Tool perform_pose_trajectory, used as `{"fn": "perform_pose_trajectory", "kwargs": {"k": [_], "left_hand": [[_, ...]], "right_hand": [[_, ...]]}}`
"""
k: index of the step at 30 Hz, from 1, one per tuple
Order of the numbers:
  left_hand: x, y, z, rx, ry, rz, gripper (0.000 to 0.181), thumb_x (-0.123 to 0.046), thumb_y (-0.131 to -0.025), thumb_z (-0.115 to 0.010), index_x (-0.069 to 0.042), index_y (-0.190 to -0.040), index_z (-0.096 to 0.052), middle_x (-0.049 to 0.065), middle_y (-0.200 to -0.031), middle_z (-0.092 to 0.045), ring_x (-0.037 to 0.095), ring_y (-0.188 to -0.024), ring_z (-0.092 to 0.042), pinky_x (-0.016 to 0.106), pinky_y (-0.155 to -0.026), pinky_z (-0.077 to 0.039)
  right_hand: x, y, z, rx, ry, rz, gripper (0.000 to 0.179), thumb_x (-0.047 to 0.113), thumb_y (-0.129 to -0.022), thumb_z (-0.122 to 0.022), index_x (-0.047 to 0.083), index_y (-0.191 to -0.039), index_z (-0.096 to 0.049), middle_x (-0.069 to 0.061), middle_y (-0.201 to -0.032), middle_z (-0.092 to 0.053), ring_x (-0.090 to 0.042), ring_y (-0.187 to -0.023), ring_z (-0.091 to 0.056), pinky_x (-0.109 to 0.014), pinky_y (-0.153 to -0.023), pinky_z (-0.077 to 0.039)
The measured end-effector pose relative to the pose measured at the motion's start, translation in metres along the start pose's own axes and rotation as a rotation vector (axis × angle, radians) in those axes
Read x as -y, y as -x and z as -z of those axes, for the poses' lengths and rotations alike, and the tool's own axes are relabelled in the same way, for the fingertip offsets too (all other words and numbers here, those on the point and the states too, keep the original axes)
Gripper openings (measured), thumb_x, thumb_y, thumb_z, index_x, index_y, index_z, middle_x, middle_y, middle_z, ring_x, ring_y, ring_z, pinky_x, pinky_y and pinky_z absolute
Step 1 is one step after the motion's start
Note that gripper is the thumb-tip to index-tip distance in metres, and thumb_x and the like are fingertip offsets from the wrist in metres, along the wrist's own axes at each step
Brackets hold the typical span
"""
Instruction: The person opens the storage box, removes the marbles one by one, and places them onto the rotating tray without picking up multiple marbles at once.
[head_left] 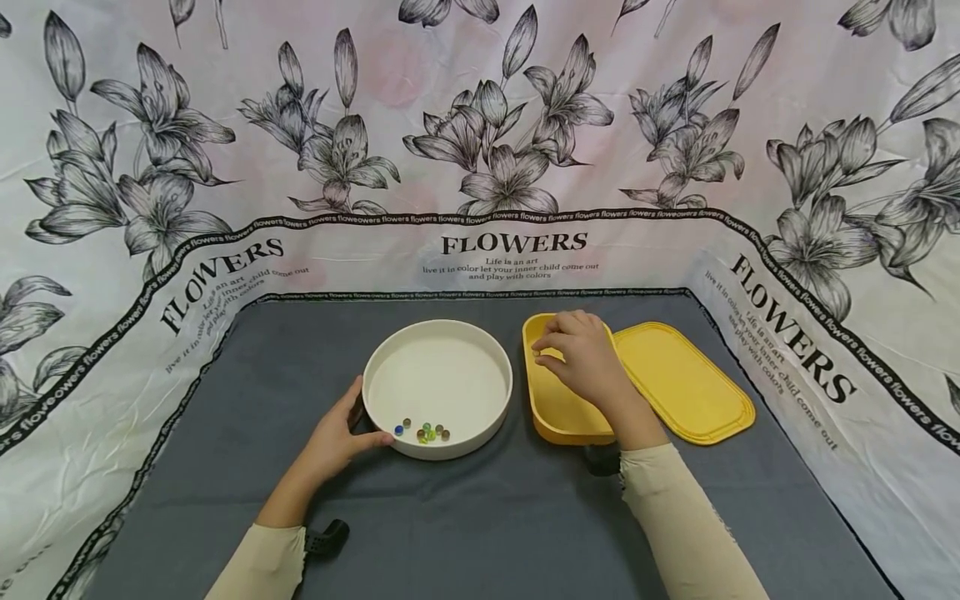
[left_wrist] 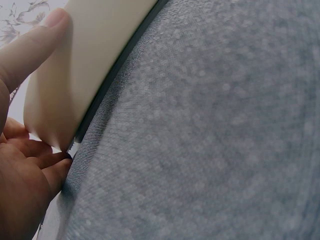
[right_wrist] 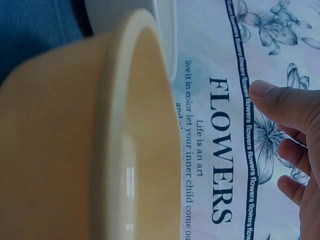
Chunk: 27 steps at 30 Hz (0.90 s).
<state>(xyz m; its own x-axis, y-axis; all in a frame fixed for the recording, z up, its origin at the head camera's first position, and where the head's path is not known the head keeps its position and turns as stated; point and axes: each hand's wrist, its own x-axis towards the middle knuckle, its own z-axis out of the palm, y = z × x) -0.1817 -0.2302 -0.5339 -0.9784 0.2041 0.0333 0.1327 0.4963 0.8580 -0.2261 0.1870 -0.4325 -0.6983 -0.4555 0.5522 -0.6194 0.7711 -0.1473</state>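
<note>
My left hand (head_left: 335, 446) holds the left side of a round white tray (head_left: 442, 358). Its thumb lies at the rim and its fingers are against the outer wall, near the base in the left wrist view. Several small marbles (head_left: 427, 427), blue, green and brown, lie near the tray's front edge. Above a yellow rectangular container (head_left: 553, 408) is my right hand (head_left: 583, 354), thumb and forefinger close together with what looks like a small marble at their tips. The right wrist view does not show that marble; the container's inside is partly hidden by the hand.
A yellow lid (head_left: 682, 383) lies on the grey cloth (head_left: 465, 533), right of the container. Behind and at both sides hangs a white sheet (head_left: 517, 258) with flower prints. The tray and container stand side by side with a narrow gap.
</note>
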Motion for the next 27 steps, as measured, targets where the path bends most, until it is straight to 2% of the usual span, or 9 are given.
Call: {"fn": "perform_pose_trajectory", "kwargs": {"k": [8, 14, 21, 27], "left_hand": [[0.0, 0.002, 0.0, 0.007, 0.026, -0.04, 0.13, -0.039, -0.076, -0.091, -0.003, -0.165, -0.004, 0.018, -0.17, -0.016, 0.037, -0.155, -0.023, 0.052, -0.122, -0.029], [0.002, 0.003, 0.001, 0.006, 0.029, -0.036, 0.13, -0.039, -0.076, -0.092, -0.003, -0.165, -0.004, 0.018, -0.17, -0.015, 0.036, -0.155, -0.023, 0.052, -0.122, -0.029], [0.004, 0.004, 0.002, 0.009, 0.022, -0.031, 0.129, -0.041, -0.076, -0.091, -0.005, -0.165, -0.004, 0.016, -0.171, -0.011, 0.038, -0.155, -0.023, 0.054, -0.122, -0.029], [-0.001, 0.002, 0.001, 0.01, 0.012, -0.035, 0.129, -0.043, -0.076, -0.091, -0.006, -0.166, -0.005, 0.015, -0.171, -0.008, 0.037, -0.154, -0.025, 0.054, -0.122, -0.029]], "right_hand": [[0.007, -0.001, -0.008, -0.048, -0.065, -0.008, 0.018, 0.015, -0.08, -0.089, 0.012, -0.097, -0.082, -0.006, -0.101, -0.062, -0.028, -0.099, -0.052, -0.052, -0.096, -0.038], [0.017, -0.003, -0.012, -0.093, -0.098, 0.009, 0.017, 0.015, -0.079, -0.09, 0.014, -0.095, -0.083, -0.005, -0.099, -0.062, -0.027, -0.096, -0.052, -0.05, -0.092, -0.038], [0.03, -0.008, -0.019, -0.083, -0.141, 0.003, 0.016, 0.015, -0.08, -0.089, 0.014, -0.095, -0.083, -0.004, -0.097, -0.059, -0.026, -0.099, -0.05, -0.049, -0.094, -0.036], [0.037, -0.011, -0.022, -0.088, -0.144, 0.008, 0.014, 0.014, -0.081, -0.089, 0.013, -0.093, -0.082, -0.005, -0.099, -0.061, -0.028, -0.1, -0.051, -0.05, -0.094, -0.038]]}}
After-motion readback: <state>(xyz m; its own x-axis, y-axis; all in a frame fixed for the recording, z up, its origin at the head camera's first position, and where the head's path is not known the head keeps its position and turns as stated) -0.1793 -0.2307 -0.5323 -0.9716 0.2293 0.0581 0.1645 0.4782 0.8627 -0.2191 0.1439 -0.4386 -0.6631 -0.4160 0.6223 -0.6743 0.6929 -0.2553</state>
